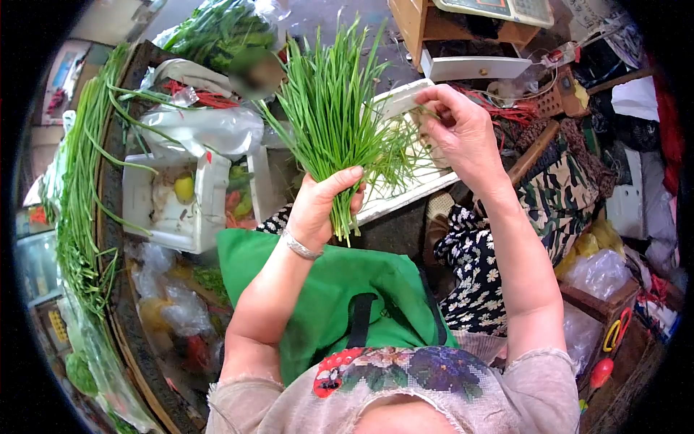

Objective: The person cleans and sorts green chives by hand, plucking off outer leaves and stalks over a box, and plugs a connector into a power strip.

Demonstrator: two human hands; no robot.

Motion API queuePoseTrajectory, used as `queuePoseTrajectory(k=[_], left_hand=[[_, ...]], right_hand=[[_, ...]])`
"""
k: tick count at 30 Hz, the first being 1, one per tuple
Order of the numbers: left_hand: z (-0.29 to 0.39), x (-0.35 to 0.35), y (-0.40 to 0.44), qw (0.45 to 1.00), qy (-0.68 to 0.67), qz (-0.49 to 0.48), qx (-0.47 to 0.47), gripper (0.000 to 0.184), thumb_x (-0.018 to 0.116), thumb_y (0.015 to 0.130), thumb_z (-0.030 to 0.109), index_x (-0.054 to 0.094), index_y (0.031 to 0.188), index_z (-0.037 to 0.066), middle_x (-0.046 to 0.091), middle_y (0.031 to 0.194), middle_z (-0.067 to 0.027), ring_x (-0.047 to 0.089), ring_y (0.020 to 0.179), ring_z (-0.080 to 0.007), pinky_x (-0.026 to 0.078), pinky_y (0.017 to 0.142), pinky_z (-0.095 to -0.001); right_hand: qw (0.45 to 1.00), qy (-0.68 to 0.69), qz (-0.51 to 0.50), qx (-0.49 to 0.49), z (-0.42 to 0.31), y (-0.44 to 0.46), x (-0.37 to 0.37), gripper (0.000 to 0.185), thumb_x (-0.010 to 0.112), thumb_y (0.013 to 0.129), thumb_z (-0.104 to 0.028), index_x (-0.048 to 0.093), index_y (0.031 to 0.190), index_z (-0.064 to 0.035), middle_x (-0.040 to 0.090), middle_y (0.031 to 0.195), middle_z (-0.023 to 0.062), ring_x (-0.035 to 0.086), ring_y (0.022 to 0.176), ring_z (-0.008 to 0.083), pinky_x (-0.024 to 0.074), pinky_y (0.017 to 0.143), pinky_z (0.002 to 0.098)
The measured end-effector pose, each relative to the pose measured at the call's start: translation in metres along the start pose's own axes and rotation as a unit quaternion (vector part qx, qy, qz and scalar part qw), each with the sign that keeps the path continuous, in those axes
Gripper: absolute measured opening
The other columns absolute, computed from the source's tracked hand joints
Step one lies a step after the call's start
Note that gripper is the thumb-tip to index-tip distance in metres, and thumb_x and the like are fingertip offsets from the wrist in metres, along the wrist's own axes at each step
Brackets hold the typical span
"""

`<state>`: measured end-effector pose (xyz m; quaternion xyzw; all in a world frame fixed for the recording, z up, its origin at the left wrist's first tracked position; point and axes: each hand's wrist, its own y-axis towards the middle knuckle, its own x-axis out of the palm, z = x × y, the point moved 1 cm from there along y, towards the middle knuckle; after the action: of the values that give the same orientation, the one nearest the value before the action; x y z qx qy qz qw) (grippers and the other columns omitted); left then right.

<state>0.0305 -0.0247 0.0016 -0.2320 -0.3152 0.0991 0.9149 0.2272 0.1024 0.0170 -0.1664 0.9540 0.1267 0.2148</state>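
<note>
A thick bunch of green chives (329, 108) stands upright in my left hand (322, 206), which is wrapped round the stems close to their lower, pale ends. A bracelet circles that wrist. To the right of the bunch, my right hand (463, 134) is raised with thumb and fingers curled together near some thin stray blades. Whether a blade is between those fingertips is too small to tell. Below both hands, a white foam box (412, 199) holds loose bits of green. A green apron (325, 282) with a black strap covers my lap.
On the left, long green stalks (79, 195) lie along a wooden ledge. A white foam box (173, 246) beside it has a yellow-green fruit (184, 189) inside. Leafy greens (217, 32) lie at the back. A drawer (477, 69) juts out at the back right.
</note>
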Motion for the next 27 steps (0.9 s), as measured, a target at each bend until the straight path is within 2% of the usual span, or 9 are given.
queuePoseTrajectory(k=[3, 5, 7, 9, 15, 19, 21, 24, 27], left_hand=[[-0.001, -0.001, 0.001, 1.0, 0.0, -0.013, -0.014, 0.028, 0.074, 0.08, 0.012, 0.058, 0.101, 0.004, 0.059, 0.076, -0.0063, 0.055, 0.054, -0.0141, 0.046, 0.047, -0.0236], [-0.001, 0.003, 0.0, 1.0, 0.012, -0.009, -0.011, 0.028, 0.075, 0.079, 0.012, 0.058, 0.1, 0.004, 0.059, 0.074, -0.0065, 0.054, 0.052, -0.0139, 0.045, 0.047, -0.0232], [-0.001, 0.005, -0.001, 1.0, 0.022, -0.016, -0.003, 0.028, 0.074, 0.079, 0.01, 0.058, 0.101, 0.004, 0.06, 0.075, -0.0059, 0.055, 0.052, -0.0135, 0.045, 0.046, -0.0231], [-0.002, 0.006, -0.002, 0.999, 0.039, -0.006, -0.004, 0.029, 0.074, 0.079, 0.008, 0.058, 0.103, 0.004, 0.061, 0.076, -0.0051, 0.055, 0.052, -0.013, 0.045, 0.045, -0.023], [-0.005, 0.011, -0.001, 0.997, 0.074, -0.009, 0.027, 0.028, 0.072, 0.08, 0.007, 0.058, 0.105, 0.004, 0.061, 0.077, -0.0043, 0.055, 0.051, -0.0121, 0.045, 0.046, -0.0227], [-0.002, 0.01, 0.0, 0.998, 0.057, -0.004, 0.013, 0.029, 0.071, 0.082, 0.006, 0.058, 0.108, 0.004, 0.063, 0.086, -0.0038, 0.059, 0.064, -0.0117, 0.048, 0.05, -0.0222], [-0.003, 0.005, 0.002, 0.999, 0.046, 0.017, 0.021, 0.031, 0.072, 0.082, 0.006, 0.059, 0.109, 0.005, 0.064, 0.091, -0.0038, 0.061, 0.07, -0.0119, 0.051, 0.052, -0.0225], [-0.001, 0.004, 0.001, 0.999, 0.048, 0.014, 0.013, 0.031, 0.072, 0.082, 0.006, 0.058, 0.11, 0.005, 0.064, 0.091, -0.0035, 0.061, 0.072, -0.0122, 0.051, 0.052, -0.0227], [-0.001, 0.004, 0.001, 0.999, 0.045, 0.006, 0.015, 0.031, 0.072, 0.082, 0.006, 0.058, 0.11, 0.004, 0.064, 0.091, -0.0032, 0.061, 0.071, -0.0125, 0.051, 0.051, -0.0229]], right_hand=[[0.981, -0.118, 0.039, -0.147, -0.009, -0.002, 0.0, 0.017, 0.062, 0.085, -0.004, 0.066, 0.102, -0.0051, 0.061, 0.09, 0.0039, 0.061, 0.086, 0.0158, 0.0473, 0.079, 0.0272], [0.995, -0.024, -0.031, -0.087, -0.009, -0.002, 0.0, 0.018, 0.063, 0.086, -0.006, 0.066, 0.104, -0.0047, 0.059, 0.096, 0.0034, 0.058, 0.093, 0.0128, 0.0444, 0.084, 0.0262], [0.996, 0.02, -0.029, -0.088, -0.012, -0.002, 0.003, 0.016, 0.063, 0.088, -0.009, 0.066, 0.103, -0.0032, 0.059, 0.089, -0.0001, 0.057, 0.085, 0.0091, 0.0447, 0.078, 0.0233], [0.99, 0.136, -0.035, 0.031, -0.017, -0.004, 0.006, 0.016, 0.064, 0.089, -0.01, 0.067, 0.103, -0.0022, 0.059, 0.083, -0.0038, 0.053, 0.078, 0.0048, 0.0434, 0.071, 0.0203], [0.978, 0.169, -0.106, 0.067, -0.001, -0.008, 0.015, 0.012, 0.069, 0.085, -0.01, 0.066, 0.093, -0.0006, 0.06, 0.08, -0.0044, 0.051, 0.075, 0.0036, 0.0432, 0.068, 0.0209], [0.978, 0.151, -0.129, 0.063, -0.005, -0.006, 0.009, 0.011, 0.069, 0.085, -0.009, 0.067, 0.09, 0.0009, 0.063, 0.079, -0.0033, 0.054, 0.077, 0.0044, 0.0456, 0.071, 0.0228], [0.978, 0.148, -0.143, 0.047, -0.009, -0.007, 0.008, 0.009, 0.069, 0.083, -0.007, 0.067, 0.089, -0.0003, 0.066, 0.077, 0.0016, 0.059, 0.074, 0.0095, 0.0472, 0.071, 0.0258], [0.973, -0.125, -0.099, -0.165, -0.009, -0.009, 0.011, 0.009, 0.063, 0.081, -0.013, 0.066, 0.082, -0.0052, 0.066, 0.078, 0.0136, 0.064, 0.078, 0.0332, 0.0497, 0.071, 0.0415], [0.985, -0.111, -0.088, -0.1, -0.013, -0.013, 0.01, 0.01, 0.065, 0.08, -0.009, 0.061, 0.086, -0.0018, 0.064, 0.079, 0.0137, 0.063, 0.074, 0.0301, 0.0488, 0.067, 0.0384]])
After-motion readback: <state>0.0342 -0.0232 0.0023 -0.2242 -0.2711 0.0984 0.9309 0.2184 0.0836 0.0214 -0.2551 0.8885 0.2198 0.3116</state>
